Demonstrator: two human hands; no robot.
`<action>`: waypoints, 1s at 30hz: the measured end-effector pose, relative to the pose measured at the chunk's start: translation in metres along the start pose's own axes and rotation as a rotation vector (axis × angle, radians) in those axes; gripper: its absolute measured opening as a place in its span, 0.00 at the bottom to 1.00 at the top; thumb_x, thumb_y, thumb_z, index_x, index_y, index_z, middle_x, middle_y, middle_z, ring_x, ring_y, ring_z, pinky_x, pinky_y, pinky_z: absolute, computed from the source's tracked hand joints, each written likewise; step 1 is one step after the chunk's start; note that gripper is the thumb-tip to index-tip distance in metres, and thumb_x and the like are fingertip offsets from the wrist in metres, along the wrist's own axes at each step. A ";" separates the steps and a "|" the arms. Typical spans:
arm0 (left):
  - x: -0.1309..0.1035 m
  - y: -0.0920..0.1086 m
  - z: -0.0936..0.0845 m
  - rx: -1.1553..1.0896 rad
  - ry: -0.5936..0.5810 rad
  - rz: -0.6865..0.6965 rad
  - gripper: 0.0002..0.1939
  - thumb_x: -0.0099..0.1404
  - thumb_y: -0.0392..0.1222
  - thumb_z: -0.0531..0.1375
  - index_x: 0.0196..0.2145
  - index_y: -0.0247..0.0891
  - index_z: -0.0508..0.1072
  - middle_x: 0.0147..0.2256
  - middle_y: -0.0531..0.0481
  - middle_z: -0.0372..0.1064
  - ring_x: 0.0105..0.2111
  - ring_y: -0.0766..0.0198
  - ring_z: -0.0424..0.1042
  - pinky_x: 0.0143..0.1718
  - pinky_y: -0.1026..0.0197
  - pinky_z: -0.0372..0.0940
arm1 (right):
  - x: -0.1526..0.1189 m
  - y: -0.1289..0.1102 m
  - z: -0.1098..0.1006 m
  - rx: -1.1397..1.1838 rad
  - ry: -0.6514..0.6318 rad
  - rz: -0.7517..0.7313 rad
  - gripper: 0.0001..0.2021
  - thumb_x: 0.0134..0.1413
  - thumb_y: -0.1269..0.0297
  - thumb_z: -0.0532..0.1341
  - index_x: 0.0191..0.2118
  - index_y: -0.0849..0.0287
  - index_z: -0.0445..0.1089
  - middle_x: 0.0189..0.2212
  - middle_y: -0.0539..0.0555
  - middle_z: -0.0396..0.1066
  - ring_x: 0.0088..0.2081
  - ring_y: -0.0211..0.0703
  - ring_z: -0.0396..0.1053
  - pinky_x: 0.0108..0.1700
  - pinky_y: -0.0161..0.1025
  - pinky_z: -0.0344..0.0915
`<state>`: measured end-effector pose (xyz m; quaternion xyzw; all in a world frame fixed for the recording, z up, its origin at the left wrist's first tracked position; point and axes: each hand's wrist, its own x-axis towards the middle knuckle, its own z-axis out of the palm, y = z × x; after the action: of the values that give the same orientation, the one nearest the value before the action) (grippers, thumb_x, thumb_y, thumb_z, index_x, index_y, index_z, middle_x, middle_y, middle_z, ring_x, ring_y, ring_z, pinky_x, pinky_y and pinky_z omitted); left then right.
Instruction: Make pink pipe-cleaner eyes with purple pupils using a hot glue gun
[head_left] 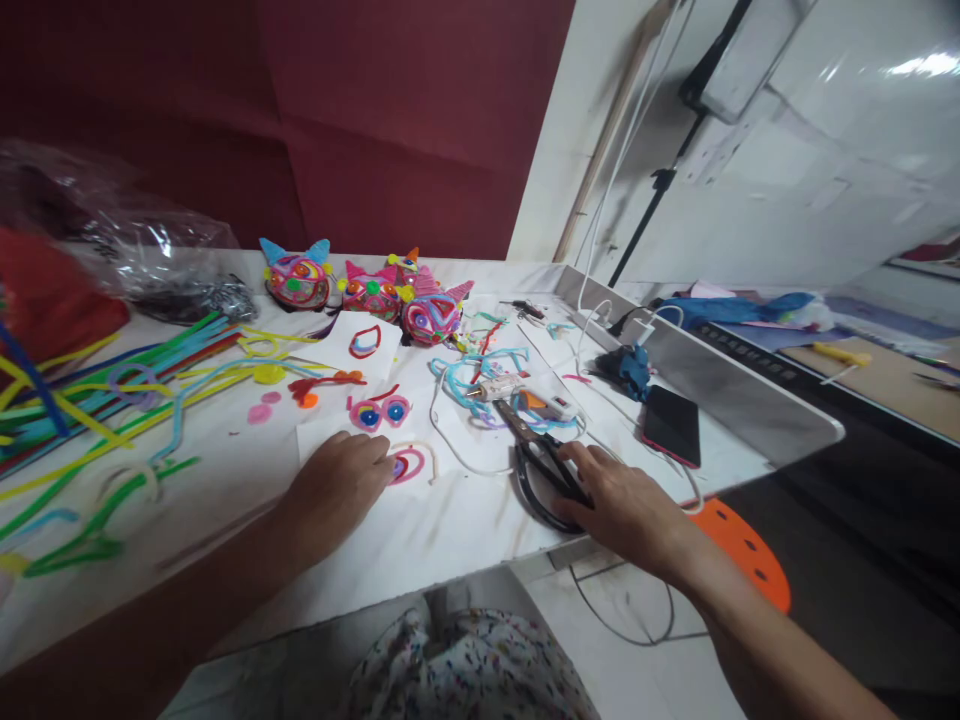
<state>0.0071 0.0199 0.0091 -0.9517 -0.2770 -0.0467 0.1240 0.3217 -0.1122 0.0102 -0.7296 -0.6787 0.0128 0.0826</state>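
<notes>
Lying against right hand (621,503): scissors (528,434)

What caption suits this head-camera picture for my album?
Right hand on black-handled scissors, left hand beside a pink-ringed piece, colourful eared figures behind.

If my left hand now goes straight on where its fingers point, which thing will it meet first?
Most likely the pink loop with a red and purple middle, right at the tips of the left hand. The fingers partly cover its edge, so they may already touch it; depth is unclear here.
</notes>
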 end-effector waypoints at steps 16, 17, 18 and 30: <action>0.001 -0.001 -0.001 0.008 -0.068 -0.017 0.11 0.68 0.27 0.58 0.30 0.37 0.76 0.29 0.48 0.70 0.31 0.58 0.68 0.33 0.56 0.54 | -0.034 0.017 -0.067 1.030 -0.140 0.005 0.11 0.46 0.65 0.69 0.34 0.54 0.66 0.26 0.47 0.65 0.23 0.34 0.60 0.22 0.31 0.56; 0.001 -0.001 -0.001 0.006 -0.066 -0.016 0.11 0.67 0.27 0.58 0.30 0.37 0.76 0.29 0.49 0.70 0.31 0.58 0.67 0.33 0.56 0.54 | -0.038 0.020 -0.070 1.053 -0.099 0.014 0.11 0.47 0.63 0.70 0.34 0.54 0.67 0.26 0.47 0.66 0.23 0.35 0.60 0.22 0.32 0.57; 0.001 -0.001 -0.002 0.003 -0.061 -0.016 0.11 0.67 0.27 0.58 0.30 0.37 0.75 0.29 0.49 0.69 0.31 0.58 0.67 0.33 0.56 0.54 | -0.042 0.024 -0.072 1.070 -0.043 0.035 0.11 0.47 0.62 0.70 0.34 0.54 0.68 0.26 0.48 0.67 0.23 0.35 0.61 0.22 0.32 0.58; 0.001 0.000 -0.004 0.004 -0.068 -0.023 0.12 0.68 0.27 0.58 0.30 0.38 0.76 0.30 0.48 0.71 0.31 0.57 0.70 0.33 0.55 0.56 | -0.002 0.096 -0.014 0.475 0.277 0.396 0.13 0.39 0.56 0.66 0.33 0.52 0.66 0.23 0.48 0.71 0.25 0.45 0.70 0.27 0.39 0.64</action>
<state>0.0081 0.0191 0.0131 -0.9492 -0.2920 -0.0153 0.1161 0.4183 -0.1215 0.0104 -0.8026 -0.4841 0.0870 0.3376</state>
